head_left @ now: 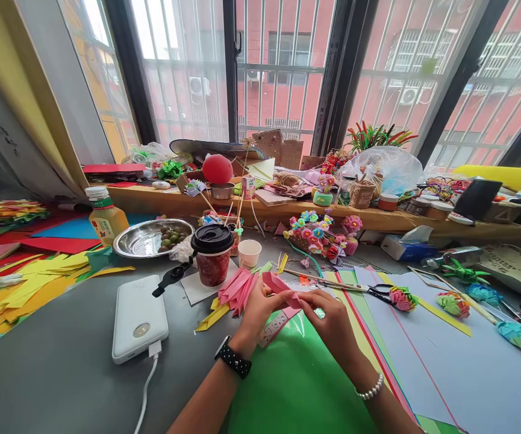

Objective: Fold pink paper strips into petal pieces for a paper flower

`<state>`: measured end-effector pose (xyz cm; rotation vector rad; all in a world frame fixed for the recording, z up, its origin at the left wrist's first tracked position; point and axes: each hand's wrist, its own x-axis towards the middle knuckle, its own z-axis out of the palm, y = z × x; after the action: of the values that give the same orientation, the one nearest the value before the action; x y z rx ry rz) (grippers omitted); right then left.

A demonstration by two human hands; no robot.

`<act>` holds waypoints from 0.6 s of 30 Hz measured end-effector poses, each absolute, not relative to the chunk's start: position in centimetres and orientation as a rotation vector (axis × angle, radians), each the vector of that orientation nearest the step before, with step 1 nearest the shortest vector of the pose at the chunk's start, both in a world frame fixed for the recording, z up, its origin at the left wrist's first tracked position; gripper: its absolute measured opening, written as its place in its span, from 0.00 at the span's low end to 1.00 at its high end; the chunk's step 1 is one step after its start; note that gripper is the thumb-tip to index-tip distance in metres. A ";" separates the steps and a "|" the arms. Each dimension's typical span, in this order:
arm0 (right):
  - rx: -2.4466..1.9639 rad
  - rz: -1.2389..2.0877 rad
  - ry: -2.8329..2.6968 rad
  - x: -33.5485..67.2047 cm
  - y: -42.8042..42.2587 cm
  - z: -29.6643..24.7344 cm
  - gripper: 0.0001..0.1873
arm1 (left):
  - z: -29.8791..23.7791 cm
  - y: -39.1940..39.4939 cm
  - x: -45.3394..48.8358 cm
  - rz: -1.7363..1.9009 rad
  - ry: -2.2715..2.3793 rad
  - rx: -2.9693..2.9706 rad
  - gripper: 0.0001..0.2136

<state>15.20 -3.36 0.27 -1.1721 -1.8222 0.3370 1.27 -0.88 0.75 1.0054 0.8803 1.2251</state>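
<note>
Power bank [139,319] well left of the left hand. Pink pieces [237,290] bunched just left of it, easy to knock. Left hand [259,308] pinches the left part of the pink strip [276,282]; strip sits between both hands. Ruler [273,329] just below, on the near side. Right hand [330,318] pinches the strip's right end. Likely a fold: line up edges, pin with left, crease with right thumb. Scissors [380,293] right of the right hand, apart.
</note>
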 end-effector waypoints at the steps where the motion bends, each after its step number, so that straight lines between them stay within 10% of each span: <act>1: -1.163 0.384 -1.817 15.3 -3.3 0.4 0.09 | 0.7 -0.9 1.3 1.224 0.890 1.002 0.18; 18: -1.309 0.997 -1.691 15.7 -3.0 0.9 0.16 | 0.8 -0.3 0.4 1.006 0.894 1.142 0.27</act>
<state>15.73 -3.05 0.91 -1.3088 -1.6913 0.9975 0.43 -0.35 0.84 1.1422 0.8937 1.0059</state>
